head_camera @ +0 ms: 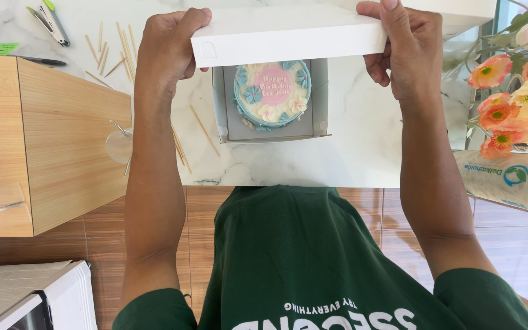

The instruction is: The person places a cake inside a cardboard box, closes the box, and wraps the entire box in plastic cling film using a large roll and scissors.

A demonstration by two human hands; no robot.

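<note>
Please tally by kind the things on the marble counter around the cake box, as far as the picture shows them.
White box lid, held by left hand and right hand: 1
Open box base: 1
Decorated cake: 1
Stapler: 1
Pen: 1
Wooden sticks: roughly 12, some hidden
Total: roughly 17

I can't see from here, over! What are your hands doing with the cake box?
Left hand and right hand grip the white lid, one at each end. Lid held above open box; cake inside. Nothing between lid and box.
</note>
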